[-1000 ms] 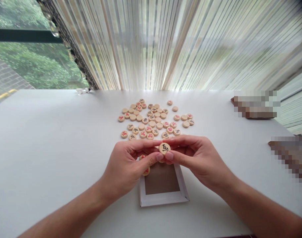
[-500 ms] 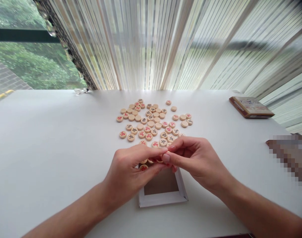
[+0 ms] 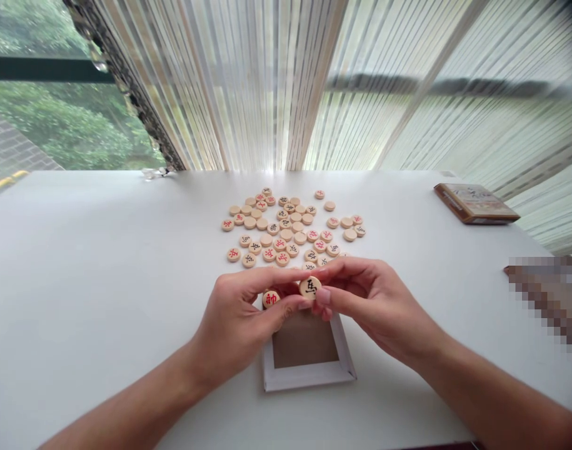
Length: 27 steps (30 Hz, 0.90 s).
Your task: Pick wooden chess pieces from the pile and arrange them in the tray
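Between my two hands is a round wooden xiangqi piece (image 3: 310,288) with a black character facing me. My left hand (image 3: 248,307) is closed, its thumb and forefinger at the piece's left side. My right hand (image 3: 365,289), also closed, pinches the right side. In the gap behind my left thumb shows a piece with a red character (image 3: 271,299); whether that hand holds it I cannot tell. Below both hands lies a shallow white box (image 3: 309,375) with a brown bottom. Its far part is hidden by my hands.
Many xiangqi pieces (image 3: 286,235) lie scattered beyond my hands, some face up, some blank side up. A flat brown-edged box (image 3: 477,204) sits at the right on the white table (image 3: 126,275). A blurred-out object (image 3: 551,294) lies nearer. String curtains (image 3: 267,87) hang behind.
The piece between my hands has turned so that its black-character face shows. The red-character piece by my left thumb appears higher and at a different angle. My hands have barely moved.
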Available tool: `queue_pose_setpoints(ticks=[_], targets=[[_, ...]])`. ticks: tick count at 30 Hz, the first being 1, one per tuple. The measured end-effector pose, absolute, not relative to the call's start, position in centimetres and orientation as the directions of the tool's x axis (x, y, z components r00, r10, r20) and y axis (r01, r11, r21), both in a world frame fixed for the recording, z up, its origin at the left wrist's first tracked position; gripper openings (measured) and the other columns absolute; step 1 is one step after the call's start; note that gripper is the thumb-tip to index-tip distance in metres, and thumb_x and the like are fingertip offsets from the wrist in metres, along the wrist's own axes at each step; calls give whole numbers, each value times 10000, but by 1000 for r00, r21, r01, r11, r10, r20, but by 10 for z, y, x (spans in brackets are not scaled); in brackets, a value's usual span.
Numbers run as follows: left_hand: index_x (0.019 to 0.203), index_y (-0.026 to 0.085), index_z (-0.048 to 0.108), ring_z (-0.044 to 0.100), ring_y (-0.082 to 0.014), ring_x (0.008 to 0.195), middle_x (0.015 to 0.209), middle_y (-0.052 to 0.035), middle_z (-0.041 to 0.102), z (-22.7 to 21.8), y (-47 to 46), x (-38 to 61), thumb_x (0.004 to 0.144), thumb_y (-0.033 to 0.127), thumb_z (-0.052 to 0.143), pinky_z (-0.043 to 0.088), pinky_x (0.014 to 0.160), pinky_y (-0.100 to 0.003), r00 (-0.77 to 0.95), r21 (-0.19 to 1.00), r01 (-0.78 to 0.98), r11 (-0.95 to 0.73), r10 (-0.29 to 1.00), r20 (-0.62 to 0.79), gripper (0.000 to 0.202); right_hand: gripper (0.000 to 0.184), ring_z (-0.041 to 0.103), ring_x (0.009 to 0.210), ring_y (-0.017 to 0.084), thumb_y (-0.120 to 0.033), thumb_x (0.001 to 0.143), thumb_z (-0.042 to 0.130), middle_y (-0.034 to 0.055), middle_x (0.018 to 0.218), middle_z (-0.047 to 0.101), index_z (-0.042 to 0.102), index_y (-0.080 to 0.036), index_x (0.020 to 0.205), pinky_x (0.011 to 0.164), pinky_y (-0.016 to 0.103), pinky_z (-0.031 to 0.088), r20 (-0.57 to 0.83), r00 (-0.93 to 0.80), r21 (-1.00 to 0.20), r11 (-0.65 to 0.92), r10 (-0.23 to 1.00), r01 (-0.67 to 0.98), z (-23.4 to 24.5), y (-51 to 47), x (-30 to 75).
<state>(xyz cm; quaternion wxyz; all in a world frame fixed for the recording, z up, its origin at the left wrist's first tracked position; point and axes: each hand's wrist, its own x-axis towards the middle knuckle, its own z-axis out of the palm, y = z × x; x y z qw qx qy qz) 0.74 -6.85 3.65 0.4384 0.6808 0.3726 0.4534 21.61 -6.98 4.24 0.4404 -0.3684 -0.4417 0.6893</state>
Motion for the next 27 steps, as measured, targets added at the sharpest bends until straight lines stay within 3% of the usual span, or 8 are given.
queue_pose_setpoints(ticks=[5, 10, 16, 27], targets=[[1213, 283, 820, 735, -131, 779, 892, 9, 820, 36, -69, 6, 937, 164, 776, 596, 763, -226, 337, 913, 149, -379, 888, 313, 304, 376, 727, 678, 117, -121, 571, 1026, 11, 769, 793, 818, -182, 877, 648, 186, 618, -204, -319, -905, -303, 925, -300, 46, -70, 213], [1194, 243, 821, 765, -148, 798, 947, -22, 839, 37, -69, 7, 928, 97, 748, 608, 777, -234, 377, 855, 178, -487, 836, 398, 312, 391, 714, 635, 107, -120, 508, 1047, 5, 712, 782, 780, -169, 790, 605, 164, 595, -218, -307, -898, -313, 927, -310, 47, -69, 212], [1118, 157, 826, 803, -182, 846, 984, -84, 851, 38, -69, 9, 870, 114, 816, 624, 713, -206, 376, 825, 181, -536, 813, 445, 251, 306, 686, 597, 95, -149, 578, 1030, 16, 712, 789, 769, -160, 736, 545, 148, 555, -195, -291, -914, -281, 937, -292, 46, -69, 212], [1065, 207, 832, 777, -179, 780, 903, -41, 849, 42, -68, 10, 883, 122, 822, 611, 756, -271, 362, 840, 141, -525, 817, 450, 201, 202, 683, 616, 131, -246, 706, 983, 28, 694, 774, 820, -173, 802, 580, 212, 581, -114, -306, -960, -184, 945, -210, 46, -72, 214]])
